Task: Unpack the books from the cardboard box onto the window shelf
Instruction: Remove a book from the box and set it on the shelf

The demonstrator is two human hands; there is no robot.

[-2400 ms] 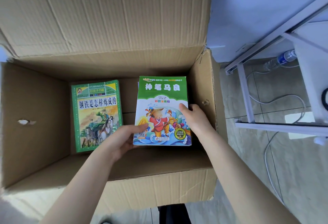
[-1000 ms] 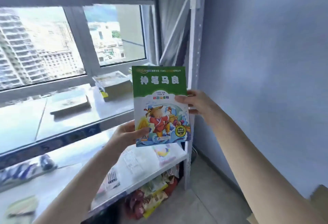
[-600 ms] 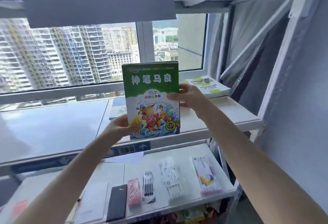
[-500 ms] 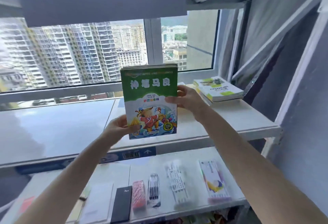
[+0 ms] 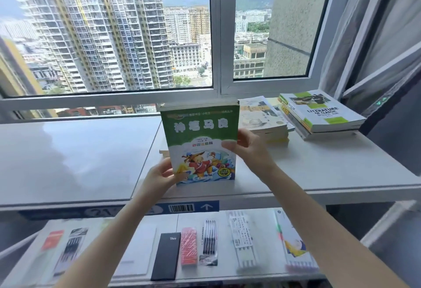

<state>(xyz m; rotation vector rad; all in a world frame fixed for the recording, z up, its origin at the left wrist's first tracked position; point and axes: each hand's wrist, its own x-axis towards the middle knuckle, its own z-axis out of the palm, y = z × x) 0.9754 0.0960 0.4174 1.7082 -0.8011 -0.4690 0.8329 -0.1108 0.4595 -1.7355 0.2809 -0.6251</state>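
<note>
I hold a stack of green-covered picture books [image 5: 200, 132] upright over the white window shelf [image 5: 319, 164]. My left hand [image 5: 159, 177] grips the stack's lower left corner. My right hand [image 5: 247, 148] grips its right edge, thumb on the cover. The stack's bottom edge is at or just above the shelf surface; contact cannot be told. Behind it lies a flat pile of books [image 5: 262, 119], and further right a second pile topped by a "Literature of Classic" book [image 5: 319, 112]. The cardboard box is out of view.
The window frame [image 5: 216, 91] rises right behind the shelf. A grey sill slab [image 5: 75, 155] lies to the left. A lower shelf [image 5: 164, 221] carries a black diary [image 5: 166, 255], a pink pack [image 5: 188, 249], pen packs [image 5: 209, 242] and other stationery. A curtain [image 5: 385, 36] hangs at right.
I lifted the books out of the cardboard box and turned to the window. They have since moved forward and down, close over the shelf. Both hands keep their grip.
</note>
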